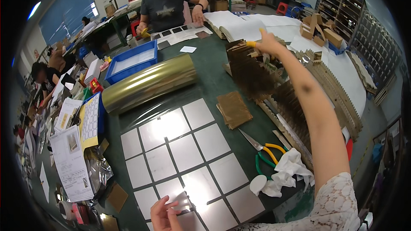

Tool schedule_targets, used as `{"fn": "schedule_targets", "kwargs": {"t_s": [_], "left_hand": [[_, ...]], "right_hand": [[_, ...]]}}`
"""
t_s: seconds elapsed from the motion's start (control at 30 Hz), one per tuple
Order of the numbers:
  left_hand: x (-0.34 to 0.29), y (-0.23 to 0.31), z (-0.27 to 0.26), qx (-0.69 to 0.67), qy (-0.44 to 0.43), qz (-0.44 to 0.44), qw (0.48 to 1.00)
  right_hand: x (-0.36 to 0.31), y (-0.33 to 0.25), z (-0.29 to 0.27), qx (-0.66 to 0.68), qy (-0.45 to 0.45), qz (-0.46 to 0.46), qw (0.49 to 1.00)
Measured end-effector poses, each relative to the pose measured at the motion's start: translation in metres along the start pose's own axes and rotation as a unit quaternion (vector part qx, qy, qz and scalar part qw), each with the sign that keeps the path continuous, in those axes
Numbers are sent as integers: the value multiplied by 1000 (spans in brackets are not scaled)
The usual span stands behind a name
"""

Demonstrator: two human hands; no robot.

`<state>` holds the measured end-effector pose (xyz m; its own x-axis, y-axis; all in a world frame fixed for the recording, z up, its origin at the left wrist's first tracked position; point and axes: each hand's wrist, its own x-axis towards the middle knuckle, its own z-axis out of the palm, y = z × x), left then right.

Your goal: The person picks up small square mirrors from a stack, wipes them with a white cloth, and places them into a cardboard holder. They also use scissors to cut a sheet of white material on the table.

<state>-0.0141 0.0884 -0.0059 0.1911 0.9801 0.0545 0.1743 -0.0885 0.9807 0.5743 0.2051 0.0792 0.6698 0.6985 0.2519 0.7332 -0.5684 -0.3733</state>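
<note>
Rows of silver square plates [185,152] lie on the green table in front of me, with narrow gaps between them. My left hand [165,216] is over the nearest plates, its fingers loosely bent and apart, with nothing visible in them. At far right my right arm stretches over a toothed rack; my right hand [269,44] wears yellow finger covers, its fingers spread. One covered finger is at the upper edge of the dark brown thin sheets [248,70] standing in the rack; whether it touches them I cannot tell. A small stack of brown square sheets [234,109] lies between plates and rack.
A gold film roll [150,83] lies beyond the plates, near a blue tray [132,62]. Scissors [265,149] and crumpled white tissue [291,171] lie at right. Papers [70,162] crowd the left edge. Across the table a person [169,10] works over dark squares.
</note>
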Motion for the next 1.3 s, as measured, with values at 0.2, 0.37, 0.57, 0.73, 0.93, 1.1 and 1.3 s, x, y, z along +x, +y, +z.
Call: {"fn": "schedule_targets", "kwargs": {"t_s": [0.2, 0.37, 0.57, 0.73, 0.93, 1.1, 1.3], "left_hand": [[-4, 30, 10, 9, 22, 54, 998], [1, 30, 11, 42, 51, 74, 995], [14, 36, 7, 71, 64, 92, 991], [28, 28, 9, 89, 105, 105, 985], [58, 5, 2, 153, 119, 151, 969], [65, 8, -1, 158, 149, 134, 967], [76, 23, 12, 176, 151, 131, 964]], "right_hand": [[-11, 51, -83, -30, 138, -59, 988], [-44, 151, -137, -79, 168, -20, 982], [-96, 220, -145, -232, 131, 108, 958], [-95, 254, -124, -293, 99, 114, 944], [-63, 282, -90, -393, 107, -9, 913], [-37, 247, -76, -404, 26, -21, 914], [-14, 339, -65, -357, 48, -108, 927]]}}
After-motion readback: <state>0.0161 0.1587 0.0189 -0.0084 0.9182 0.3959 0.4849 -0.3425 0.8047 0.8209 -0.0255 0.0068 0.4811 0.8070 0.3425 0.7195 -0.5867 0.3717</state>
